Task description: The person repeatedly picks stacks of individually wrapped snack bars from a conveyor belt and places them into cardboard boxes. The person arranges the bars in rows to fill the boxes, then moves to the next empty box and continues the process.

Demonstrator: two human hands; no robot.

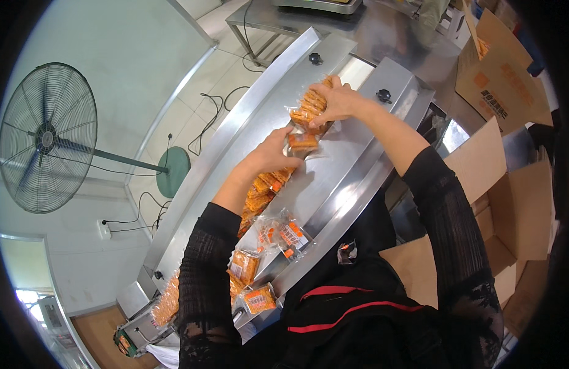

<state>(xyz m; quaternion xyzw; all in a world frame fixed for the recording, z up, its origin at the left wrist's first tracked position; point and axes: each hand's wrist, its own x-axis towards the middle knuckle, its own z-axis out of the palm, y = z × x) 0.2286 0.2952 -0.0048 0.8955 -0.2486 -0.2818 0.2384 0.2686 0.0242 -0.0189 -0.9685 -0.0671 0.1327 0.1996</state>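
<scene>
My right hand (336,102) grips a tight row of clear-wrapped orange snack packets (307,108) from above, near the far end of a stainless steel conveyor table (335,173). Just below that row, a single wrapped snack packet (303,141) sits by my left hand (276,150). The left thumb and fingers are spread around its near end; whether they grip it is not plain. A longer line of snack packets (261,191) runs down the table beneath my left forearm, which hides part of it.
Loose packets (244,266) and clear wrappers with printed labels (291,234) lie at the near end. Open cardboard boxes (519,207) stand at right, another printed carton (501,83) behind them. A pedestal fan (48,138) and loose cables (209,121) are at left. A metal side table (266,18) stands beyond.
</scene>
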